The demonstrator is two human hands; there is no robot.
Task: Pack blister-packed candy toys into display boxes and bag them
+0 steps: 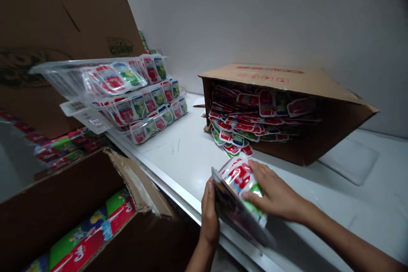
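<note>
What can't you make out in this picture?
In the head view:
Flat piece in the left hand: markings blurred and dim.
Held packets: partly covered by the right hand and flat piece.
Sideways carton: its back is hidden by piled packets and shadow.
Nearest carton: cut off by the left and bottom edges.

Illumination is dim, cool and diffuse. The right carton (280,79) has a deeply shadowed interior. Held packs (240,176) show specular glare. The table (178,165) carries soft shadows. Upper-right corner darkens; edges stretch.
</note>
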